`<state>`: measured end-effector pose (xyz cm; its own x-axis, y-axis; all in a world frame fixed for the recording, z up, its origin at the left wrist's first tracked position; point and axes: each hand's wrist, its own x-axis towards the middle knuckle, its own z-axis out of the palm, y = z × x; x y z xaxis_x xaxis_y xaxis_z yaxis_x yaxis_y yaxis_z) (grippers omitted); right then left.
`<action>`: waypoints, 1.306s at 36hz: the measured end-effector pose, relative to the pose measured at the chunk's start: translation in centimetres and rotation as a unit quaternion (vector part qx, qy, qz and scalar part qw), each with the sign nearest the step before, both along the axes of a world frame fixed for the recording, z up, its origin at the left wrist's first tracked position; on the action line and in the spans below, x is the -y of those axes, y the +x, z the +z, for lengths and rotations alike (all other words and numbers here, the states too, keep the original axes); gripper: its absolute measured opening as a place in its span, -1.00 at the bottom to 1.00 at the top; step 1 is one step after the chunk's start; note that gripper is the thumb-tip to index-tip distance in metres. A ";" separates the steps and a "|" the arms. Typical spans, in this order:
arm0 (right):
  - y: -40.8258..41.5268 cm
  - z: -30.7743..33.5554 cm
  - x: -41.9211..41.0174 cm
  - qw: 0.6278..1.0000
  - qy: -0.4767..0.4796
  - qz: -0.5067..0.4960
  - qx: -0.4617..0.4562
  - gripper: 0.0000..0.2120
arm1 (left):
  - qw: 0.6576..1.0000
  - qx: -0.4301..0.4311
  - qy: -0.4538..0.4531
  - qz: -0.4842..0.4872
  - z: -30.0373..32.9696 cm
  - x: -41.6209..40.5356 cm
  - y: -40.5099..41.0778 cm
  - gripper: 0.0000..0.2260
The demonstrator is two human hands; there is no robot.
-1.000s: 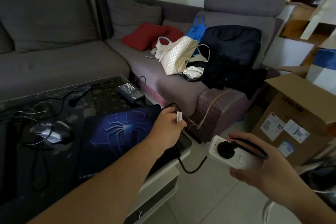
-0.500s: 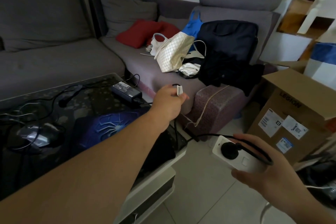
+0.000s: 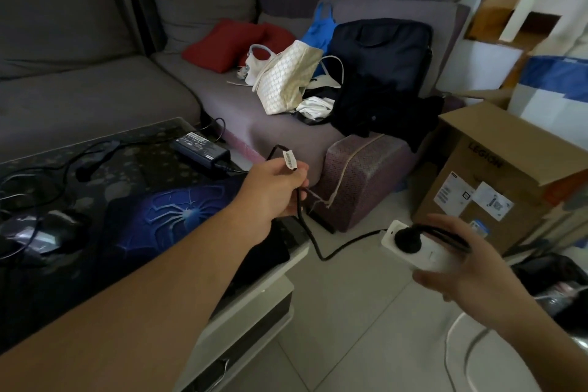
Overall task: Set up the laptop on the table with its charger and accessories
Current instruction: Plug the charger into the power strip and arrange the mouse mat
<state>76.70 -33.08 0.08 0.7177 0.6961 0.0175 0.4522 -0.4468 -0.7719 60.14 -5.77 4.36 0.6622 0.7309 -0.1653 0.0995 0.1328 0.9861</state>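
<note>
My left hand (image 3: pixel 273 191) grips the black power cable (image 3: pixel 313 242) near its white tag, beside the table's right edge. The cable runs back to the black charger brick (image 3: pixel 201 149) on the dark glass table (image 3: pixel 133 149) and down to a black plug seated in a white socket strip (image 3: pixel 416 248). My right hand (image 3: pixel 455 267) holds that strip above the floor, fingers curled round it. A blue spider-web mouse pad (image 3: pixel 171 216) lies on the table. A mouse (image 3: pixel 54 232) sits at the left among tangled cables.
A grey corner sofa (image 3: pixel 95 95) carries red cushions, a white bag (image 3: pixel 286 86) and a dark laptop bag (image 3: pixel 381 54). A Legion cardboard box (image 3: pixel 496 181) stands on the tiled floor at right. A purple footstool (image 3: pixel 359 178) sits between table and box.
My left hand has dropped a little and moved right with the cable. The socket strip in my right hand stays at about the same place. The view has shifted slightly.
</note>
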 end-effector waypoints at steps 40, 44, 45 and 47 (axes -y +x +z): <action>-10.2 -38.4 5.1 0.947 -0.308 0.020 -0.089 -0.55 | 0.781 -0.436 0.233 -0.381 -21.7 13.3 -0.8 -0.58; -10.9 -37.4 5.4 0.940 -0.327 0.024 -0.094 -0.32 | 0.804 -0.408 0.213 -0.376 -22.1 12.9 -0.6 -0.54; -10.9 -37.0 5.4 0.940 -0.328 0.029 -0.096 -0.28 | 0.809 -0.401 0.210 -0.374 -22.1 13.0 -0.6 -0.55; -10.8 -35.9 5.5 0.938 -0.329 0.043 -0.098 -0.21 | 0.817 -0.393 0.215 -0.362 -21.7 13.1 -0.6 -0.58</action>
<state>65.87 -38.53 -35.80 0.6035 0.5643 -0.5633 0.3859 -0.8249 -0.4130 59.58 -18.89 -17.33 0.7600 0.2962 -0.5785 0.6233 -0.5844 0.5197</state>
